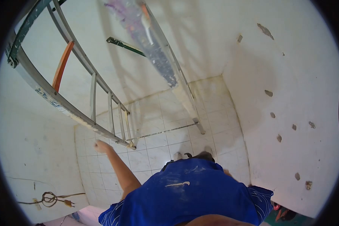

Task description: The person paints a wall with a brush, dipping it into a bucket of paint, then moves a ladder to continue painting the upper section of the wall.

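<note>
My left hand [101, 146] hangs low at my left side, a little blurred, its fingers curled in and nothing visible in them. Just beyond it are the feet of a paint-spattered metal stepladder [92, 67], apparently apart from the hand. The ladder stands unfolded, with an orange brace [63, 66] and a green bar [125, 46]. My right hand is out of sight behind my blue shirt [199, 188]; only a bit of skin shows at that side.
White walls close in around a tiled floor [154, 158]. The right wall [290, 86] has several chipped patches. A knotted cord with a plug [51, 199] hangs at lower left. Reddish items [278, 214] lie at lower right.
</note>
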Demonstrator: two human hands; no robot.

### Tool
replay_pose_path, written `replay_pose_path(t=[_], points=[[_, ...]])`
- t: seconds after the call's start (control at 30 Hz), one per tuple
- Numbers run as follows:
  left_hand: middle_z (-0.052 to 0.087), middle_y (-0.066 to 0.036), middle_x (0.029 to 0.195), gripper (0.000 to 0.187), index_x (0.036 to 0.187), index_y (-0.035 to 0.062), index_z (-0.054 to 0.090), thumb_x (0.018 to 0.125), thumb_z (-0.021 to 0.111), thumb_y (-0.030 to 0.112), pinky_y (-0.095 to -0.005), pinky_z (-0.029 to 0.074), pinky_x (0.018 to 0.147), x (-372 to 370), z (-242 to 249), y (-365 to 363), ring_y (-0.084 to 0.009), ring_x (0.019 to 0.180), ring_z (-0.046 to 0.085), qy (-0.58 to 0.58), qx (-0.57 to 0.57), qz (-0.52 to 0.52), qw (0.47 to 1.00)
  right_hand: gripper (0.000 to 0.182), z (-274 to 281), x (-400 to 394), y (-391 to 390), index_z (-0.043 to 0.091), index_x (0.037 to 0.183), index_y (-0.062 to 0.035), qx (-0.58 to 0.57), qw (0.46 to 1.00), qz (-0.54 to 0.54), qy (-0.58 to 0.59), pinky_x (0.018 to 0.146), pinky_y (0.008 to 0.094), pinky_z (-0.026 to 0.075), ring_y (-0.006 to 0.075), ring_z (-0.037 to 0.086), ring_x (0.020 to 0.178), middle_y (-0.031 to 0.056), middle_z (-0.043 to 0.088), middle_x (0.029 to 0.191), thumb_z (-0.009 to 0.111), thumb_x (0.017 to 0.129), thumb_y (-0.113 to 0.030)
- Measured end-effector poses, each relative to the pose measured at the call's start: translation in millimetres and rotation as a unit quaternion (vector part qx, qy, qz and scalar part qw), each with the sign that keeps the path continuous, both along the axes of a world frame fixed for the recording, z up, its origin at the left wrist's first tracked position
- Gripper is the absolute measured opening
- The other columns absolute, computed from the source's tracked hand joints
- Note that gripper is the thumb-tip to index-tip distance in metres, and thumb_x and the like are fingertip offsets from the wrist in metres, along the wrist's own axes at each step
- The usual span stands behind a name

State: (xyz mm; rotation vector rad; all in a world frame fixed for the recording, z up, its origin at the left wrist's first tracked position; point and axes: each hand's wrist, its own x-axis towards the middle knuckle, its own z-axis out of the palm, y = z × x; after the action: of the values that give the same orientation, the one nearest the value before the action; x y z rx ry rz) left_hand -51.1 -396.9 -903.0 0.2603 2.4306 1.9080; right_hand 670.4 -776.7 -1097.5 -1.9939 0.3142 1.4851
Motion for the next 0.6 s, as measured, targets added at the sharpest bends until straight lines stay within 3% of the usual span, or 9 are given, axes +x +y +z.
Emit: replay_pose_path(t=[0.03,0.07,0.17,0.23,0.33,0.37,0.43,0.53,0.6], points=[[0.065,-0.027,0.108,0.038,0.113,-0.0133,0.060,0.093,0.062,0.019,-0.0488,0.051,0.088,24,-36,-22,-0.0360,0.099,0.063,-0.001,0.033,0.039,0.999,0.047,-9,6,-19,0.056,0.129,-0.0013,-0.008,1.000,0.000,0.005,0.095,0.0542,0.054,0.0396,0.066,0.112,0.0251,0.064,0.126,0.060,0.099,-0.036],[0.064,-0.029,0.109,0.041,0.113,-0.0134,0.060,0.093,0.061,0.022,-0.0497,0.051,0.088,38,-82,-49,-0.0368,0.099,0.063,-0.008,-0.047,0.002,0.999,0.046,-11,15,-30,0.056,0.130,-0.0012,-0.003,1.000,-0.001,0.010,0.094,0.0546,0.054,0.0397,0.066,0.111,0.0251,0.064,0.125,0.059,0.099,-0.036],[0.061,-0.030,0.118,0.043,0.120,-0.0118,0.055,0.097,0.060,0.024,-0.0494,0.047,0.096,177,-134,-129,-0.0428,0.108,0.060,-0.061,-0.128,-0.056,0.988,0.046,-23,58,-43,0.055,0.130,-0.0008,0.029,0.999,0.005,0.020,0.090,0.0559,0.055,0.0398,0.067,0.108,0.0249,0.065,0.122,0.059,0.100,-0.035],[0.064,-0.029,0.116,0.041,0.118,-0.0084,0.059,0.088,0.062,0.019,-0.0507,0.048,0.097,273,-150,-170,-0.0446,0.109,0.061,-0.065,-0.280,-0.115,0.951,0.046,-33,100,-36,0.055,0.131,-0.0005,0.058,0.998,0.010,0.021,0.088,0.0568,0.055,0.0399,0.067,0.106,0.0249,0.065,0.120,0.058,0.100,-0.034],[0.067,-0.025,0.107,0.029,0.102,-0.0035,0.064,0.082,0.068,0.018,-0.0463,0.050,0.094,387,-134,-186,-0.0387,0.106,0.064,-0.179,-0.289,-0.148,0.929,0.045,-44,189,-10,0.055,0.131,-0.0001,0.110,0.994,0.013,0.006,0.085,0.0581,0.056,0.0401,0.068,0.102,0.0247,0.066,0.117,0.057,0.101,-0.034],[0.067,-0.025,0.107,0.029,0.102,-0.0035,0.064,0.082,0.068,0.018,-0.0463,0.050,0.094,412,-124,-169,-0.0387,0.106,0.064,-0.184,-0.271,-0.141,0.934,0.045,-47,221,-1,0.055,0.131,0.0001,0.131,0.991,0.014,-0.002,0.084,0.0585,0.056,0.0401,0.068,0.101,0.0247,0.066,0.116,0.057,0.102,-0.033],[0.066,-0.019,0.101,0.032,0.102,-0.0030,0.062,0.088,0.072,0.024,-0.0418,0.050,0.094,441,-89,-130,-0.0315,0.101,0.064,-0.134,-0.106,-0.308,0.936,0.045,-55,284,18,0.054,0.132,0.0004,0.187,0.982,0.014,-0.027,0.082,0.0593,0.057,0.0402,0.069,0.099,0.0246,0.067,0.114,0.057,0.102,-0.033],[0.057,-0.018,0.125,0.049,0.132,-0.0030,0.050,0.096,0.068,0.026,-0.0419,0.046,0.100,489,89,-55,-0.0266,0.117,0.056,-0.035,0.128,-0.388,0.912,0.044,-45,355,44,0.054,0.132,0.0006,0.251,0.966,0.029,-0.053,0.079,0.0602,0.057,0.0403,0.069,0.097,0.0245,0.067,0.112,0.056,0.103,-0.032],[0.056,-0.020,0.128,0.052,0.134,-0.0038,0.047,0.096,0.068,0.025,-0.0429,0.046,0.101,500,151,-7,-0.0289,0.119,0.056,0.110,0.220,-0.364,0.898,0.039,-5,380,56,0.054,0.132,0.0013,0.227,0.968,0.005,-0.109,0.078,0.0566,0.059,0.0396,0.070,0.095,0.0216,0.067,0.110,0.057,0.102,-0.024]])
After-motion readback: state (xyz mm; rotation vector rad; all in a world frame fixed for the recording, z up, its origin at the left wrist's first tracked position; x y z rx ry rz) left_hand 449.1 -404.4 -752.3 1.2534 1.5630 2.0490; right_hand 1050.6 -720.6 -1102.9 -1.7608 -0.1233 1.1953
